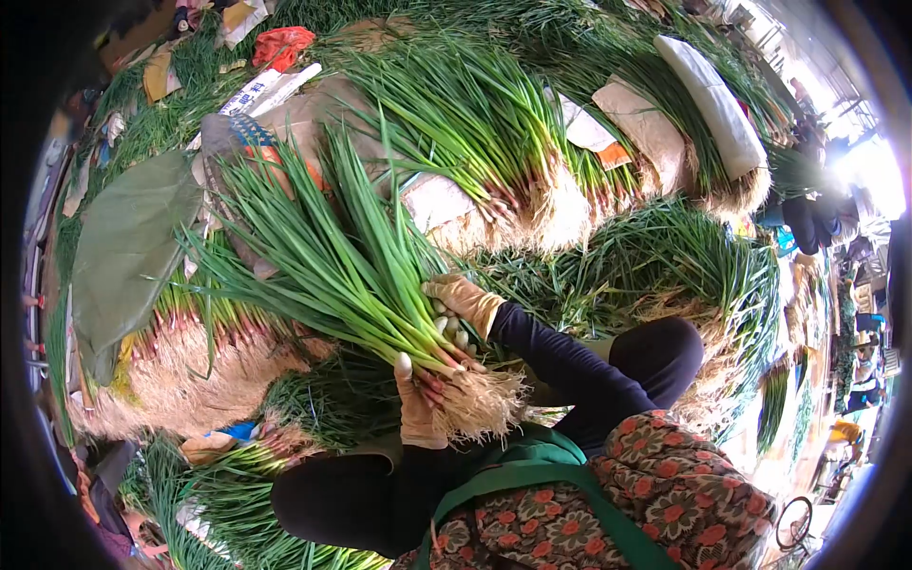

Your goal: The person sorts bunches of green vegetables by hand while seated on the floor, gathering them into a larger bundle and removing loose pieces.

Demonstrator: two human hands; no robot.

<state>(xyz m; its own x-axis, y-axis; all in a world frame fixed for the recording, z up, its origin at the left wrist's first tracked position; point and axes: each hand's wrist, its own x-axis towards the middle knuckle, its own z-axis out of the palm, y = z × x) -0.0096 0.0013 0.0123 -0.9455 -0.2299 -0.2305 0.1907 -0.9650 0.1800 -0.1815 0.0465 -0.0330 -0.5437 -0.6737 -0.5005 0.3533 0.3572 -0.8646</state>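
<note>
A bunch of long green stalks (380,294) with reddish bases and pale, stringy roots (482,407) lies across both hands in front of the body. My right hand (464,302), in a pale glove with grey fingertips, is wrapped round the stalks from the right, above the roots. From below, my left hand (416,404), gloved likewise, holds the reddish bases, its thumb up along the left side. The green leaves fan out to the upper left. Part of the left fingers is hidden behind the bunch.
Rows of similar bunches (560,199) lie beyond the hands, roots toward me. A green sheet (133,247) covers some at left, and a rolled white sheet (711,106) lies upper right. Loose leaves (608,275) cover the ground between rows. People are at the far right.
</note>
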